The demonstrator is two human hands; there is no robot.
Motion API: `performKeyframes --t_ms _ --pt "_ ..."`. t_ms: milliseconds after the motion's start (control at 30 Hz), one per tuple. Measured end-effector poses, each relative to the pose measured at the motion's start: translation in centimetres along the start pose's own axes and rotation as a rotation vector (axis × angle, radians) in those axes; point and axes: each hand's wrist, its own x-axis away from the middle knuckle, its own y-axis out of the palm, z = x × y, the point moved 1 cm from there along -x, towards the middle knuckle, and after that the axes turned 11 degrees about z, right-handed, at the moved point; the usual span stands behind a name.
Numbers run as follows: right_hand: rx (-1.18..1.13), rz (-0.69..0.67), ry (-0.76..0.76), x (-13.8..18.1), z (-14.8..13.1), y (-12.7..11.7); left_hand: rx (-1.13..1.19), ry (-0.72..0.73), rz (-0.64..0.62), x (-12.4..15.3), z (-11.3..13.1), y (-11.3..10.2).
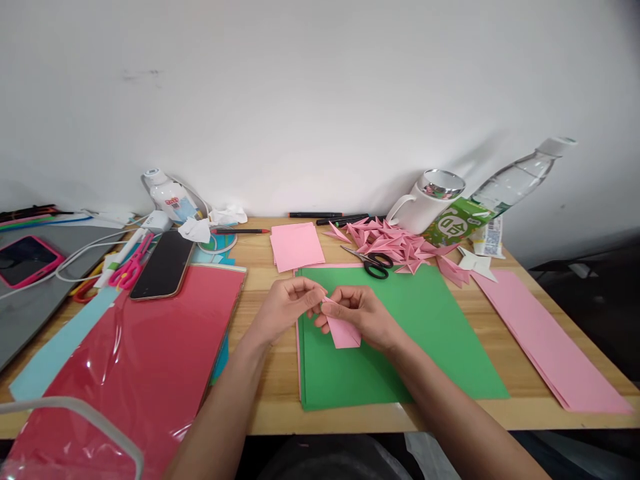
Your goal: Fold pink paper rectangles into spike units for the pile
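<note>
Pink paper (345,333): pointing lengthwise toward upper left
Left hand (291,301), right hand (363,313): pinching it
Green packet (469,213): showing white character, frame's right

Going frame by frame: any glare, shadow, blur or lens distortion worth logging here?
Head view: bright glare streaks on the plastic over the red sheets; soft shadows on the wall beside the clear bottle, which leans outward, probably wide-angle stretch; the right edge is murky. Also head view: left hand, right hand and folded pink paper show no obvious motion blur.
</note>
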Motion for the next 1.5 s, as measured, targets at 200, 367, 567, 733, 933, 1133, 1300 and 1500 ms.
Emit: performKeyframes --t_ms 200,367,567,733,933,1133,1300,1500 --pt "0.076 0.03 -0.025 -0.4 0.7 0.2 -0.2 0.171 0.178 0.0 -0.3 0.3" --pt "0.106 0.066 -0.093 -0.7 1.0 0.1 -0.065 0.148 0.311 -0.5 -0.6 -0.3" --pt "0.061 0.155 -0.096 -1.0 0.9 -0.1 0.012 0.031 0.2 -0.4 -0.5 0.1" --pt "0.007 0.183 -0.119 -1.1 1.1 0.1 -0.039 0.072 0.281 -0.6 -0.8 0.0" --pt "-0.096 0.44 -0.244 -1.5 1.1 -1.0 -0.177 0.016 0.147 -0.4 -0.5 0.1" --pt "-0.035 0.385 -0.318 -1.0 0.4 -0.4 -0.253 -0.003 0.046 -0.1 -0.6 0.8" --pt "0.032 0.324 -0.395 -1.2 0.8 -0.4 -0.229 0.11 0.102 -0.4 -0.6 0.7" --pt "0.063 0.356 -0.37 -1.3 1.5 -0.8 -0.062 0.194 0.31 -0.4 -0.2 0.5"
